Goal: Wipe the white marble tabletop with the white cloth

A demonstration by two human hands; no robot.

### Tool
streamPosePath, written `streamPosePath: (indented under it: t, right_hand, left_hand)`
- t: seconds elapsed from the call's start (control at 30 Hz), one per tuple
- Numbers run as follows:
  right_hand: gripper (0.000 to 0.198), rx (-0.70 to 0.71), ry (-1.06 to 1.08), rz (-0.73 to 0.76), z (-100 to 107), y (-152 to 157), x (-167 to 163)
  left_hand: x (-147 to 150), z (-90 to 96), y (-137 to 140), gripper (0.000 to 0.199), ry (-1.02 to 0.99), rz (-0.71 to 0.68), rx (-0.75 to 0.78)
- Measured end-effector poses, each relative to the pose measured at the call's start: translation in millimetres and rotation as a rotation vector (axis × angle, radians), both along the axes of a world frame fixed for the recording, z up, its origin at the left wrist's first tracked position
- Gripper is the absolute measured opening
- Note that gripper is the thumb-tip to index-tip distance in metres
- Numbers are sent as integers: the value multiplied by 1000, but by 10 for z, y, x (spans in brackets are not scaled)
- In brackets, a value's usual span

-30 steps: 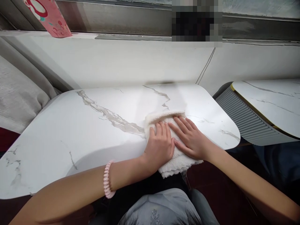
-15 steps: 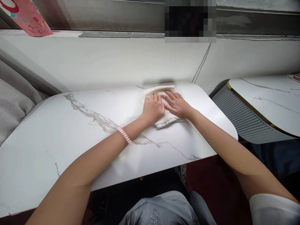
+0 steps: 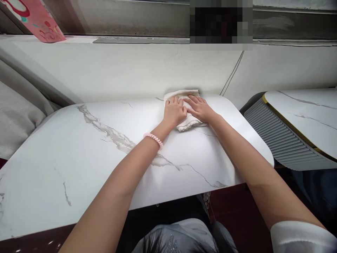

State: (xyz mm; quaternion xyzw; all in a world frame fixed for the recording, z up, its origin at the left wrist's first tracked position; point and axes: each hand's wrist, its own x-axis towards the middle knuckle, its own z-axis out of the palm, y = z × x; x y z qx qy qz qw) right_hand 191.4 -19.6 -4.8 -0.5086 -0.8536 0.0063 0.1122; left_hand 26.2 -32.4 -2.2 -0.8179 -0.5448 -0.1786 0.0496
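A folded white cloth point(image 3: 190, 123) lies at the far edge of the white marbled table point(image 3: 100, 165), its back edge up against the wall. My left hand point(image 3: 174, 111) bears down on the cloth's left part with the fingers bent into it and the thumb toward the right. Beside it, my right hand point(image 3: 201, 109) rests flat on the cloth's right part, fingers stretched and slightly apart. A pink coiled band point(image 3: 153, 140) circles my left wrist.
Behind the table rises a white wall point(image 3: 118, 73) with thin cords point(image 3: 232, 73) hanging down it. A second marbled table point(image 3: 310, 119) with a ribbed side stands at the right. Grey fabric point(image 3: 19, 112) hangs at the left, below a pink decorated paper point(image 3: 46, 24).
Both hands have pushed the cloth away from me, to the table's far edge against the wall. The view has shifted slightly.
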Motion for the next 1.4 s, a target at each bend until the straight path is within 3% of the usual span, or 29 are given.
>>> streamPosePath:
  t: [0.2,0.4,0.7,0.83,0.97,1.13,1.4]
  right_hand:
    - [59,-33,-8,-29,10,-153,17]
    - [61,-21,0,-44,1,-422,126]
    - [65,-13,-42,56,19,-1145,498]
    - [64,-47,-10,53,74,-1635,688]
    - [64,-83,7,-16,103,-1995,815]
    - [63,-89,31,-25,100,-1941,917]
    - [61,-12,76,18,53,-1147,1167]
  left_hand:
    - [-3,-14,-82,42,-13,-11,-17]
    - [90,13,-335,45,7,-36,-36]
    - [467,164,-1202,54,115,-23,-137]
    - [610,232,-1576,55,165,-111,-160]
    - [677,249,-1780,57,182,-224,-153]
    - [751,213,-1709,58,226,-256,-100]
    - [1025,169,-990,54,145,-206,-97]
